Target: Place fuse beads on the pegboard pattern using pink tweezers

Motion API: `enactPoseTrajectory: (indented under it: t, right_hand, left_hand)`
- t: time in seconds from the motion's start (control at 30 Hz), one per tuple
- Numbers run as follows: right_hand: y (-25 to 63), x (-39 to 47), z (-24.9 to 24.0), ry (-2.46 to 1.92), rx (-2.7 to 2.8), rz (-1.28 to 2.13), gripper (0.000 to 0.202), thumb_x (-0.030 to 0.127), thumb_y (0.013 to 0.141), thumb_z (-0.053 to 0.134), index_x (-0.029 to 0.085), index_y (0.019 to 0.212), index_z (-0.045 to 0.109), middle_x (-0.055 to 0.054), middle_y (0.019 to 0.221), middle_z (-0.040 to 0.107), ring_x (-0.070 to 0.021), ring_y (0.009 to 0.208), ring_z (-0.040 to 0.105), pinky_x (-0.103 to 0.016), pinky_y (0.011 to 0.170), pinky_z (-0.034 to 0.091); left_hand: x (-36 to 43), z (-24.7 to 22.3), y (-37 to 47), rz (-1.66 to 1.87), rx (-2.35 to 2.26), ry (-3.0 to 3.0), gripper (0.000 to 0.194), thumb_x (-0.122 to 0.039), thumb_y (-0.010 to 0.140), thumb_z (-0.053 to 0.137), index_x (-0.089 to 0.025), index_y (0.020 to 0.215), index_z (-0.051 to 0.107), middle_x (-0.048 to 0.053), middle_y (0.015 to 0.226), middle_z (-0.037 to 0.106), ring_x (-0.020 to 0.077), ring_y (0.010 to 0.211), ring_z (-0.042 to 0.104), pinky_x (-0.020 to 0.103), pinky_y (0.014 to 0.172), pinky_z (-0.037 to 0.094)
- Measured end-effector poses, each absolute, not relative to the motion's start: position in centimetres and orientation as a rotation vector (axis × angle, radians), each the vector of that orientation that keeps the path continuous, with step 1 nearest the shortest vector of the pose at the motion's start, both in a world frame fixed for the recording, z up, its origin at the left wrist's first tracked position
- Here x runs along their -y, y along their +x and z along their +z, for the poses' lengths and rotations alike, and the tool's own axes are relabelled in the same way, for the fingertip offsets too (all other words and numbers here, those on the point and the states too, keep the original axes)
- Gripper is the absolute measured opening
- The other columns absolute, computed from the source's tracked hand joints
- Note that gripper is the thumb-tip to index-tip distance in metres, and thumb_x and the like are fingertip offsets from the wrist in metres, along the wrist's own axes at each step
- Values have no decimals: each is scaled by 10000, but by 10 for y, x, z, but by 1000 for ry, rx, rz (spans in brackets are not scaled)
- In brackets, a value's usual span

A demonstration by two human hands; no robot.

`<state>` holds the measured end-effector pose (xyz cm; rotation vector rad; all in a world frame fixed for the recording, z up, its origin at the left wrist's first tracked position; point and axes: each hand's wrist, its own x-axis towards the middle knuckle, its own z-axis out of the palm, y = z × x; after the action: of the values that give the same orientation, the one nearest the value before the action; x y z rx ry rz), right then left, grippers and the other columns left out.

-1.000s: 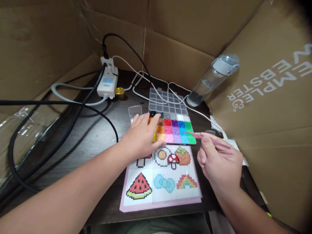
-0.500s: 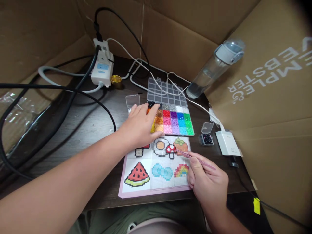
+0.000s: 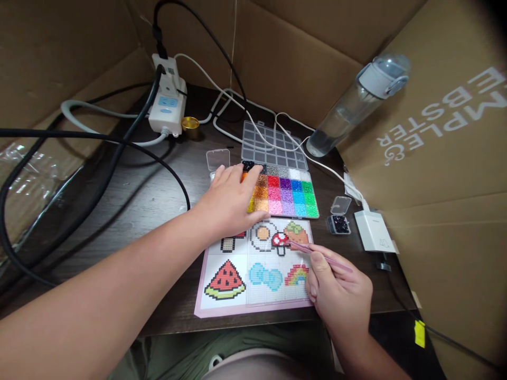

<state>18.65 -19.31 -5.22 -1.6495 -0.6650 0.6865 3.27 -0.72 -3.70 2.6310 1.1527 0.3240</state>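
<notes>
Brown cardboard wall (image 3: 443,179), two o'clock: white "MPLE", "EBSTER". Slim pink tweezers (image 3: 307,248), four o'clock: clamped in my right hand (image 3: 340,293), tips moved from rainbow-coloured bead case (image 3: 285,196) to red-white bead mushroom (image 3: 280,238). My left hand (image 3: 227,203): fingers apart, over case.

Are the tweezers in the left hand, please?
No, the pink tweezers are in the right hand, their tips over the mushroom pattern.

Clear plastic pegboard (image 3: 292,257), matt cardboard (image 3: 277,58)

Bead box (image 3: 293,196): left part under your left hand (image 3: 233,203)
Tweezers (image 3: 303,247): tips too small to read
Carton lettering (image 3: 455,108): cut off, right edge
</notes>
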Motion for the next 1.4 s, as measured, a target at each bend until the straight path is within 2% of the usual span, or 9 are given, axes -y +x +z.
enactPoseTrajectory:
  t: [0.27, 0.5, 0.83, 1.07, 1.17, 1.3, 1.4]
  right_hand:
    - [192, 194, -56, -1619, 595, 767, 339, 410, 843, 747, 105, 990, 758, -8, 460, 603, -72, 331, 379, -209, 317, 312]
    - [195, 186, -51, -1531, 477, 858, 377, 429, 773, 808, 102, 937, 718, 5, 437, 594, -44, 291, 335, -171, 289, 267]
    - [196, 185, -45, -1421, 463, 941, 300, 399, 793, 791, 125, 902, 739, 84, 361, 423, -38, 303, 285, -145, 295, 247]
    - [200, 188, -45, -1379, 460, 988, 264, 375, 837, 744, 119, 901, 741, 40, 383, 502, -39, 291, 291, -142, 283, 254]
    - [202, 188, -41, -1362, 463, 981, 259, 367, 842, 741, 116, 905, 741, 48, 375, 487, -39, 279, 300, -138, 271, 264]
    - [208, 178, -31, -1316, 521, 932, 220, 353, 838, 744, 143, 903, 738, 74, 359, 443, -51, 271, 323, -137, 262, 278]
    - [216, 161, -22, -1252, 617, 957, 193, 360, 825, 752, 176, 882, 733, 54, 432, 536, -38, 278, 300, -138, 251, 264]
  left_hand:
    - [7, -37, 33, 339, -1137, 2612, 938, -581, 818, 673, -107, 1525, 279, 247, 1475, 434, 405, 1410, 377, 594, 1197, 175]
    - [8, -36, 32, 321, -1140, 2609, 936, -576, 824, 669, -105, 1529, 274, 247, 1474, 432, 405, 1416, 369, 592, 1199, 171]
    - [10, -35, 32, 314, -1145, 2627, 915, -584, 823, 677, -120, 1513, 296, 254, 1482, 419, 407, 1425, 362, 594, 1196, 186]
    - [9, -34, 32, 326, -1149, 2608, 900, -580, 819, 682, -153, 1510, 295, 240, 1504, 410, 412, 1444, 340, 609, 1194, 184]
    - [9, -35, 32, 349, -1140, 2609, 911, -579, 814, 685, -140, 1512, 295, 245, 1509, 401, 410, 1444, 340, 613, 1195, 183]
    - [11, -31, 31, 554, -1045, 2607, 786, -476, 853, 674, -105, 1476, 372, 241, 1483, 436, 384, 1412, 386, 592, 1188, 236]
    - [15, -25, 30, 887, -814, 2551, 573, -366, 900, 642, -101, 1387, 500, 198, 1389, 542, 315, 1312, 493, 474, 1133, 376]
